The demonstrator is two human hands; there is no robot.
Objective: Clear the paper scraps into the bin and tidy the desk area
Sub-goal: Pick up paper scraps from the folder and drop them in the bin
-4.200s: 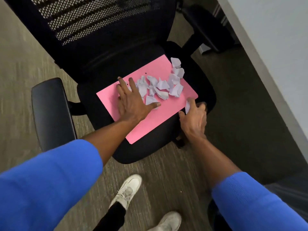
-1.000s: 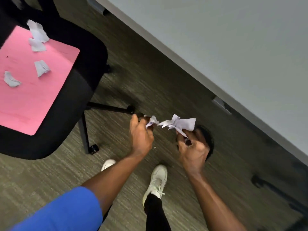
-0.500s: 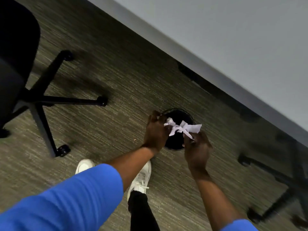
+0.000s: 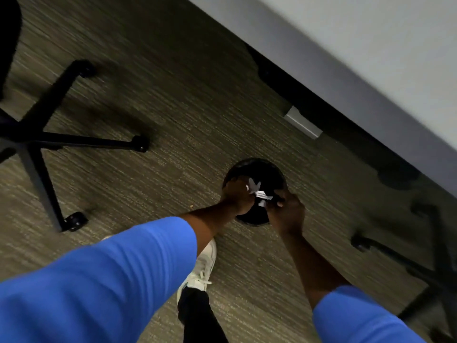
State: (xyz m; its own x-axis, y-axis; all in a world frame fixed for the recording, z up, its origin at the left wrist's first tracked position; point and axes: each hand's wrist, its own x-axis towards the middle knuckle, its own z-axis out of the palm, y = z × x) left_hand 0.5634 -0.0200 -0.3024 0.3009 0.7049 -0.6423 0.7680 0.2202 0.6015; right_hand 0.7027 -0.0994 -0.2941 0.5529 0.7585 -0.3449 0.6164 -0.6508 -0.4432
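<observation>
A small round black bin [image 4: 257,167] stands on the carpet near the desk's edge. Both my hands are cupped together right over its mouth. My left hand [image 4: 237,196] and my right hand [image 4: 288,212] pinch a bunch of white paper scraps [image 4: 257,191] between them, above the bin's opening. The pink sheet and the other scraps are out of view.
The black star base of an office chair [image 4: 74,142] with castors spreads at the left. A second chair base [image 4: 420,263] sits at the right. The grey desk [image 4: 371,45] runs across the upper right, a silver bracket [image 4: 303,122] under it. My white shoe [image 4: 200,271] is below the bin.
I have turned from the chair's pink sheet to the bin. Since half a second ago both hands have dropped lower over the bin, and the scraps are bunched tighter between them.
</observation>
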